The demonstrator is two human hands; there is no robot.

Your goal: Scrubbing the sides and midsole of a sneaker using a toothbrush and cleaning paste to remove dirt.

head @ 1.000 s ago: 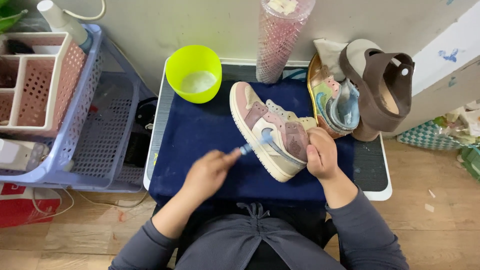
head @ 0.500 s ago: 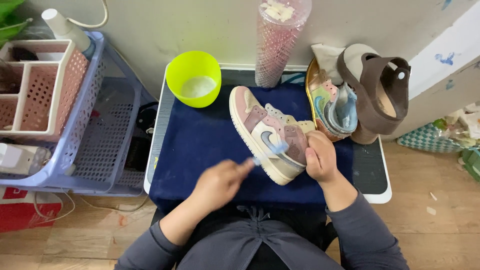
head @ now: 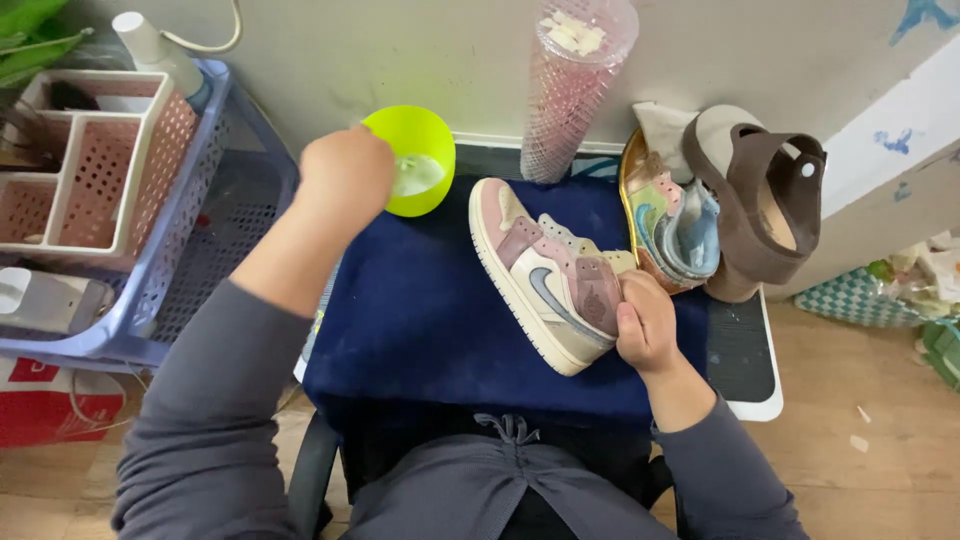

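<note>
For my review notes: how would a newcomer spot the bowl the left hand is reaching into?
Find the dark blue cloth on the lap table. At its far left corner sits the lime green bowl, under the left hand. Nothing else nearby is that bright green or round.

A red box (head: 40,405) with a white patch is being seen at the lower left, standing on the floor under the blue basket (head: 215,255). At the right edge, a crumpled pale package (head: 925,275) is lying beside a green-and-white checkered bag (head: 850,298). No screens or signs are being shown.
</note>
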